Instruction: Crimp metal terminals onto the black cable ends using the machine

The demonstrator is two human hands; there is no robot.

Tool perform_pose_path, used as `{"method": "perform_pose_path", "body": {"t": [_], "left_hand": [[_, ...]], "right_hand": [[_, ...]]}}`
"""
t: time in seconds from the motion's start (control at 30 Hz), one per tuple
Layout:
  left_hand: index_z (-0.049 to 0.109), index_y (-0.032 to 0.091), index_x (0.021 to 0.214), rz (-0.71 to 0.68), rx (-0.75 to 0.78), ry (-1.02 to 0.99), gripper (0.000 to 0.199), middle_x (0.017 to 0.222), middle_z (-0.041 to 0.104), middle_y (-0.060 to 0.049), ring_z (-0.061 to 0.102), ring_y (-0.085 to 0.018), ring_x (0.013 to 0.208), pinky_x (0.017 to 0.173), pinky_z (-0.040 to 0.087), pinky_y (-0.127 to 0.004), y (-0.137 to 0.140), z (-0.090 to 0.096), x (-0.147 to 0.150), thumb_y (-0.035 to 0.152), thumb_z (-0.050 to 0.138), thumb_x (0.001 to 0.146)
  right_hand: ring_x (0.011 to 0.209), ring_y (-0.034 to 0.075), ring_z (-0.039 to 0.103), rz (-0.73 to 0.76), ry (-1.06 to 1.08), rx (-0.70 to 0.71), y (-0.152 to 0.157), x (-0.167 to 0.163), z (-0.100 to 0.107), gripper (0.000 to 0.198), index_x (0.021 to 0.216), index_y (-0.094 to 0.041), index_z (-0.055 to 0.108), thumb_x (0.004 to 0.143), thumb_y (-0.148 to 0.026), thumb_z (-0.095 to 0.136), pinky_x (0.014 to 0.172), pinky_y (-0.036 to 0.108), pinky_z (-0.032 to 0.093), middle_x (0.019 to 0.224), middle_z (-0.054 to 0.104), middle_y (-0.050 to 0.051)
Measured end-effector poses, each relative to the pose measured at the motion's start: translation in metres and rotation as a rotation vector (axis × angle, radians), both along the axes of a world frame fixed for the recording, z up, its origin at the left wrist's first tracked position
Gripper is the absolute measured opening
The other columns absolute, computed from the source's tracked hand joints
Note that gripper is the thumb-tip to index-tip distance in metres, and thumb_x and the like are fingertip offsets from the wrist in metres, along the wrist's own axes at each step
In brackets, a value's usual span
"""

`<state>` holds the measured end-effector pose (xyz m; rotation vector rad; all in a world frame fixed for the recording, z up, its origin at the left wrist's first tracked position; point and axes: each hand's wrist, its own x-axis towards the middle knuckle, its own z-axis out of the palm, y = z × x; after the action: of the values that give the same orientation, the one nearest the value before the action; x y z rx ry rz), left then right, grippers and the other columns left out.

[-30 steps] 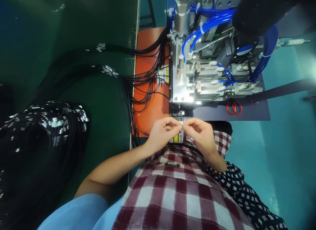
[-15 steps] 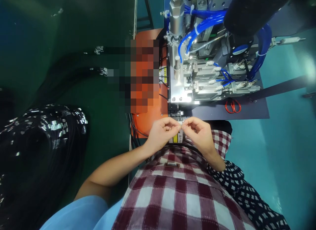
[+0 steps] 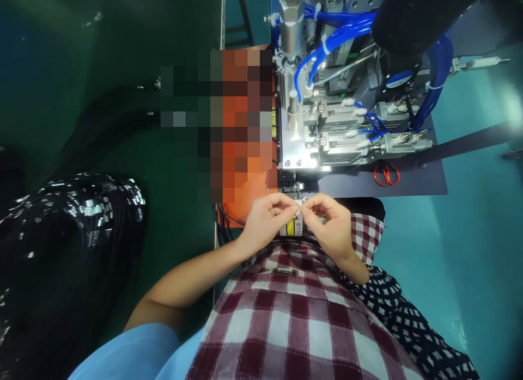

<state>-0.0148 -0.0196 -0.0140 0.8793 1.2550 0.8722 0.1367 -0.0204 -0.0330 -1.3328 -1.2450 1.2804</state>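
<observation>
My left hand [image 3: 269,216] and my right hand [image 3: 328,219] meet fingertip to fingertip in front of my waist. Both are closed in a pinch of thumb and forefinger. Something tiny seems to sit between the fingertips, too small to name. Just below the fingers is a white and yellow label [image 3: 295,226] with printed characters. Directly beyond the hands lies the black and metal front part of the machine [image 3: 291,185]. My wrists hover over the checked apron [image 3: 281,304].
A metal machine [image 3: 291,146] with blue air tubes [image 3: 347,29] stands ahead. Red-handled scissors [image 3: 386,175] lie on its dark base plate [image 3: 425,178]. Left of it are an orange surface [image 3: 253,197], partly pixelated, and a bundle of black cables with shiny ends [image 3: 98,216] on a dark green table [image 3: 175,167].
Both hands stay almost in place, still pinching close together. The right hand shifts very slightly. The pixelated patch over the orange surface has grown.
</observation>
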Motion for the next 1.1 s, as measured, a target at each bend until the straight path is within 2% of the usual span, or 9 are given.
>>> {"method": "perform_pose_path", "body": {"t": [0.17,0.43,0.63,0.8,1.1], "left_hand": [[0.065,0.015,0.073,0.016,-0.063,-0.049,0.026,0.058,0.055,0.004,0.046,-0.005,0.048,0.047,0.038,-0.018,0.001,-0.001,-0.001,0.037,0.077,0.073],[0.063,0.013,0.073,0.047,-0.094,-0.121,0.027,0.054,0.049,0.006,0.036,-0.002,0.044,0.045,0.03,-0.016,0.003,-0.002,-0.001,0.036,0.078,0.073],[0.062,0.012,0.072,0.045,-0.114,-0.145,0.03,0.051,0.045,0.008,0.029,-0.001,0.042,0.042,0.022,-0.016,0.004,0.002,-0.001,0.037,0.078,0.071],[0.064,0.012,0.072,0.045,-0.095,-0.134,0.029,0.054,0.048,0.006,0.036,-0.002,0.046,0.045,0.03,-0.016,0.003,0.0,-0.002,0.037,0.079,0.071],[0.065,0.013,0.072,0.035,-0.074,-0.116,0.031,0.058,0.054,0.005,0.045,-0.004,0.05,0.049,0.037,-0.017,0.003,0.0,-0.001,0.038,0.081,0.069]], "right_hand": [[0.052,0.01,0.048,0.083,0.162,-0.164,0.003,0.005,-0.003,0.01,0.073,-0.019,0.064,0.08,-0.025,0.065,0.05,0.024,0.04,0.062,0.057,-0.003],[0.054,0.009,0.047,0.091,0.085,-0.127,-0.002,0.002,-0.002,0.011,0.073,-0.018,0.064,0.079,-0.025,0.069,0.05,0.024,0.037,0.062,0.056,-0.003],[0.059,0.01,0.051,0.092,-0.068,0.034,-0.005,0.001,-0.004,0.006,0.077,-0.019,0.065,0.082,-0.021,0.068,0.056,0.025,0.042,0.068,0.061,-0.002],[0.062,0.011,0.052,0.034,-0.185,0.169,-0.005,0.005,-0.001,0.005,0.079,-0.019,0.065,0.082,-0.017,0.068,0.06,0.026,0.044,0.073,0.063,-0.001],[0.061,0.012,0.053,-0.007,-0.234,0.282,-0.007,0.0,-0.001,0.009,0.078,-0.02,0.064,0.082,-0.012,0.066,0.061,0.028,0.045,0.073,0.062,-0.001]]}}
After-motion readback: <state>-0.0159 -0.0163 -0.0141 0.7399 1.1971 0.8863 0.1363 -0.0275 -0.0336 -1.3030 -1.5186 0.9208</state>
